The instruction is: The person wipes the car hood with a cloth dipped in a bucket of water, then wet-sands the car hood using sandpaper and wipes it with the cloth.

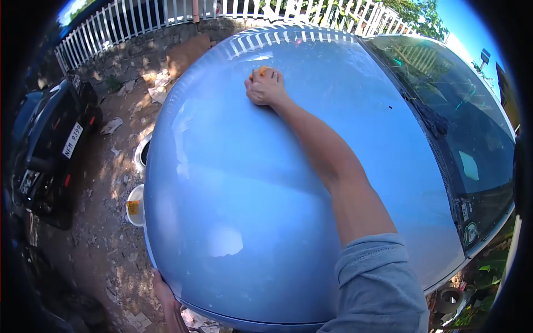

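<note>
A blue car hood (239, 161) fills the middle of the head view, glossy with bright reflections. Far across it, my right hand (266, 87) presses down on the surface with its fingers curled. A bit of an orange sponge (264, 70) shows between those fingers; most of it is covered by the hand. My left hand (164, 291) is at the hood's near front edge, low in the view, touching the side of the car. Its fingers are mostly out of sight, so their grip is unclear.
The windshield (444, 100) rises on the right, with a dark cloth (430, 117) at its base. A white bucket (135, 205) with an orange label stands by the front bumper. A black vehicle (55, 144) is parked on the left. Behind the hood runs a white fence (133, 22).
</note>
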Tool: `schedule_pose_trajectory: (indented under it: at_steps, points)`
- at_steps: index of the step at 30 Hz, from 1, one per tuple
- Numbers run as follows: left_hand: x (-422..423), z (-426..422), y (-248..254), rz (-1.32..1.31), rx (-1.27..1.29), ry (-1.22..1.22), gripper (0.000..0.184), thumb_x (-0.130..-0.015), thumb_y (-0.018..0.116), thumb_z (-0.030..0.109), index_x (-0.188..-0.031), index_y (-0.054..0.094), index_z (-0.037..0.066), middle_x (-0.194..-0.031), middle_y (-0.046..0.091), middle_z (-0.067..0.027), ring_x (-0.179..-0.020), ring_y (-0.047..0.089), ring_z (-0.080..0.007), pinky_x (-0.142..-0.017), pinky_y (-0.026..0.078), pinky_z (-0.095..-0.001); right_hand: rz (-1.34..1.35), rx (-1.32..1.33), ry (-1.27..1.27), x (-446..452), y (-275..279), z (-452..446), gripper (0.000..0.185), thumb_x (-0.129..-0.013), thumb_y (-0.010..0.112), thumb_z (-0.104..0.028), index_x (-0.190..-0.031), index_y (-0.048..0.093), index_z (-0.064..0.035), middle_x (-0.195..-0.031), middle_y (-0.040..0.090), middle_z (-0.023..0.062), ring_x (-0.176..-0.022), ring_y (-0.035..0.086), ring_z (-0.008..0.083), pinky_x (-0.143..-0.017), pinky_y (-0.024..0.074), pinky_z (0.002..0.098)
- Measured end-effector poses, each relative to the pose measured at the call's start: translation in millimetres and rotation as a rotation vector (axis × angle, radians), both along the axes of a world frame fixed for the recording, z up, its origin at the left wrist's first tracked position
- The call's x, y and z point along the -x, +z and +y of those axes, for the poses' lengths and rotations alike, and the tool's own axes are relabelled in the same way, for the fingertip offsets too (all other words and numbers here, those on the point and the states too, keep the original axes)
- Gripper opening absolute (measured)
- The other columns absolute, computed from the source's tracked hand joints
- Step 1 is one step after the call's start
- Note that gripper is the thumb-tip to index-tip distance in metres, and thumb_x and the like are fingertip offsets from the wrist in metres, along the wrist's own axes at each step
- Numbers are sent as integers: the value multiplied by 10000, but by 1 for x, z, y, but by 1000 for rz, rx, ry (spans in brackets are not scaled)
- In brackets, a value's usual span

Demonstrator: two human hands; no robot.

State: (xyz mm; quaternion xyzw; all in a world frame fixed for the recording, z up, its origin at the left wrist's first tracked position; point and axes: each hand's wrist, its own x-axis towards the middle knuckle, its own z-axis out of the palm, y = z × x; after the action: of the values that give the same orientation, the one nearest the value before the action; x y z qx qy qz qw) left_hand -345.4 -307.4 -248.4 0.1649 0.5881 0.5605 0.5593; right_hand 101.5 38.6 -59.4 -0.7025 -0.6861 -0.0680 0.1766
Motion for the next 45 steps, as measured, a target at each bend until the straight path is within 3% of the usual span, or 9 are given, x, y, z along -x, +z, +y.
schedule_pose_trajectory:
  at_steps: [5,10,14,17,19,21,24,34,45]
  points:
    - [4,3,-1,70,-5,-44,478,-1049,357,389,-1212,541,-21,-1105,626,-128,-981,605,-218,-877,498,-368,42,100,240,195,-47,2,549,-959,423,-378,-1405,406,-58,-1466,286,296,-1376,241,457,-1145,122,526]
    - [21,4,-22,94,-27,-108,469,-1048,365,384,-1197,548,-21,-1105,624,-131,-972,606,-220,-863,505,-377,-16,432,848,296,-78,-46,275,-819,551,-164,-1053,687,-115,-1175,559,146,-1150,493,336,-1002,387,462]
    - [19,13,-14,117,37,-105,470,-1043,372,377,-1219,544,-23,-1159,609,-153,-1011,607,-255,-882,497,-388,107,-29,968,161,8,-84,282,-786,559,-56,-1031,682,-125,-1149,590,142,-1126,541,338,-936,454,452]
    - [16,13,-13,49,11,-99,494,-1039,375,385,-1255,525,-33,-1196,598,-167,-1046,603,-274,-902,489,-397,193,-166,304,-25,94,-129,288,-815,538,-130,-1078,654,-130,-1009,633,171,-960,620,323,-827,517,457]
    - [23,16,-22,110,55,-28,533,-1036,368,407,-1289,501,-43,-1223,591,-169,-1062,601,-284,-917,484,-402,51,-521,62,-181,88,-128,236,-902,529,-141,-1115,603,-73,-1037,593,142,-675,665,272,-417,512,359]
    - [40,15,-39,80,81,-18,543,-1035,362,413,-1302,491,-41,-1238,583,-167,-1073,596,-287,-918,485,-406,548,-314,-365,-250,108,-191,295,-907,529,-246,-1151,575,-86,-1131,571,210,-1036,607,356,-758,539,495]
    - [38,12,-31,12,99,-12,560,-1034,347,428,-1321,476,-35,-1274,561,-167,-1094,585,-293,-924,484,-411,-1,-122,-754,-319,76,-220,491,-922,501,-379,-1345,438,-137,-1345,429,280,-1280,431,428,-1083,308,539]
    - [5,-4,21,-167,144,24,589,-1027,338,464,-1406,414,20,-1347,530,-172,-1173,557,-314,-984,484,-433,138,-41,-750,-297,76,-76,526,-944,404,-392,-1410,420,-151,-1464,303,228,-1357,313,427,-1117,228,503]
    - [14,-5,-3,103,94,-19,511,-1043,347,396,-1272,516,-28,-1204,596,-147,-1059,602,-245,-893,508,-368,-12,62,-7,84,-11,78,566,-948,377,-433,-1394,470,-98,-1438,326,255,-1354,296,422,-1128,169,510]
